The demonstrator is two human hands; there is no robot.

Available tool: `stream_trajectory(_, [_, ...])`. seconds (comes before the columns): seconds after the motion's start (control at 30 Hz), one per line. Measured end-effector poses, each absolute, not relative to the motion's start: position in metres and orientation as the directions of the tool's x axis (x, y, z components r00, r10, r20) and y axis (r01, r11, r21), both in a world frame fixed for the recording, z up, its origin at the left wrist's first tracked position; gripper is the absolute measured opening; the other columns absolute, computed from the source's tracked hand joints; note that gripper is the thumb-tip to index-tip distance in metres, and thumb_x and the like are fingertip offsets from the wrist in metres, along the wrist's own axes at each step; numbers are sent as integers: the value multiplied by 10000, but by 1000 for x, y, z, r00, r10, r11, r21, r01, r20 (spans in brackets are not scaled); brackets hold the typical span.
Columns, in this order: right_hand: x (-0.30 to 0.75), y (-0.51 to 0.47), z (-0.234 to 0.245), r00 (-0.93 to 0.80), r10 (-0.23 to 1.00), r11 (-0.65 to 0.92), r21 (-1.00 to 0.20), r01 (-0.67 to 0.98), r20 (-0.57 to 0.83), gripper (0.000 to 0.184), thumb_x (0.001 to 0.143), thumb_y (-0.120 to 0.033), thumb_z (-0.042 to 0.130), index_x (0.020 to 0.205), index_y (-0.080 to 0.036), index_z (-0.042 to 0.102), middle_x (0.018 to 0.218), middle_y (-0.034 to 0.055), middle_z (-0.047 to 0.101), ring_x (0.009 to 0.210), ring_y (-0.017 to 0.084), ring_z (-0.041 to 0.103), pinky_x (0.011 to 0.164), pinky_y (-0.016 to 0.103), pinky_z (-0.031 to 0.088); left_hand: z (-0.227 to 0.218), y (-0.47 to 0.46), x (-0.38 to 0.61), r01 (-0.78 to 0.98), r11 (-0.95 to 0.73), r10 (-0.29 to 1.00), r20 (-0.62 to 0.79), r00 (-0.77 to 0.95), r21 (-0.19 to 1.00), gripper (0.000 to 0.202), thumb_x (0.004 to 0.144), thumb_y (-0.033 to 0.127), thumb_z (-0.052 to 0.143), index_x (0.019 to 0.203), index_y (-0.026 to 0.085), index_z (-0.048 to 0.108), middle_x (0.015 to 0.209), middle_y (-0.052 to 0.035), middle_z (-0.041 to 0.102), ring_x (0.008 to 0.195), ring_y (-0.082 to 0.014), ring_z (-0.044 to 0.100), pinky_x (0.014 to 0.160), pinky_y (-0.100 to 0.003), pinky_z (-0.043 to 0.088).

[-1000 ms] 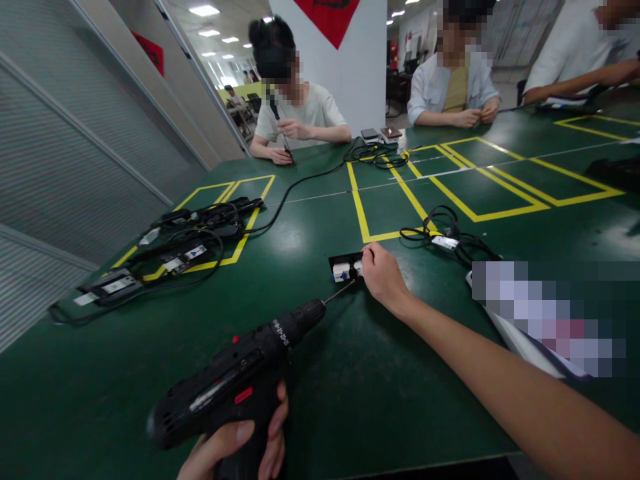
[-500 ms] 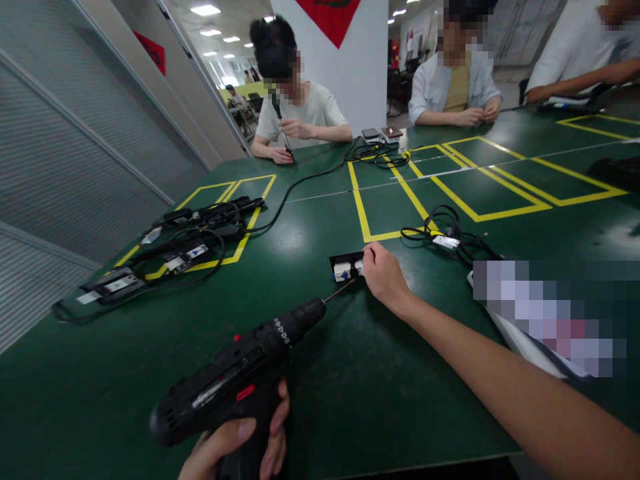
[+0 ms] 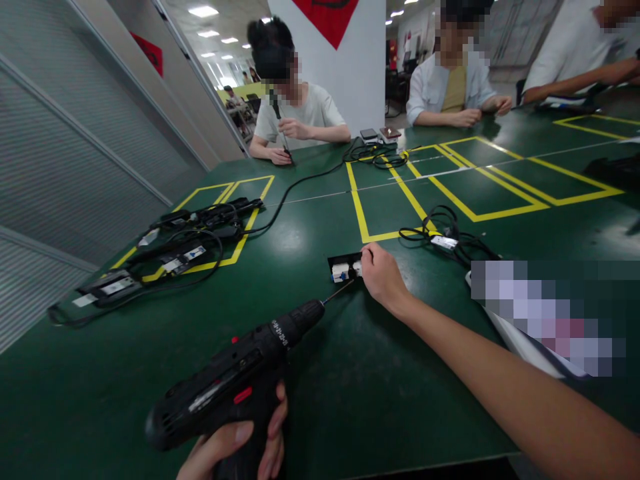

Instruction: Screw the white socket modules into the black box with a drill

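Observation:
My left hand point(image 3: 235, 450) is wrapped round the grip of a black cordless drill point(image 3: 235, 377) with a red switch. Its thin bit points up and right, and the tip sits just below a small black part with white and blue pieces point(image 3: 345, 267) on the green table point(image 3: 310, 393). My right hand point(image 3: 383, 275) reaches across from the right with fingers curled, pinching the right end of that small part and holding it down on the table.
Black power strips and cables point(image 3: 170, 250) lie in a yellow-taped box at the left. A coiled black cable point(image 3: 447, 235) lies right of the part. A blurred flat item point(image 3: 545, 313) sits at the right. Three people sit at the far side.
Almost nothing has moved. The drill shifted very slightly, with its bit still aimed at the small part, and my right hand kept its hold.

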State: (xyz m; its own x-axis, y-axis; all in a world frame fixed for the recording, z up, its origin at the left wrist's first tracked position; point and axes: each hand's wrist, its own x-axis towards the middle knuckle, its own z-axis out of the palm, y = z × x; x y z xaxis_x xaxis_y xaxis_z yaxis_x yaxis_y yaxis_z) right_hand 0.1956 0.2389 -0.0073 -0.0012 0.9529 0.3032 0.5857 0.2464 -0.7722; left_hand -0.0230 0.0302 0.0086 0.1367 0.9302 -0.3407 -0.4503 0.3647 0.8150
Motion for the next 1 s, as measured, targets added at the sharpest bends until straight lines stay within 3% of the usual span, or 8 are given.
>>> stream_trajectory(1.0, [196,240,-8,-13,952,256,-777,575,305,283,898,-262,281,852,-170,545,816,59,594,756,156,525,680,257,359,11,30,-20,-442,363,930,-350,114,820,274,746,279,457,974,164,556,679,-49,563,378,-150,499,428,-337,410])
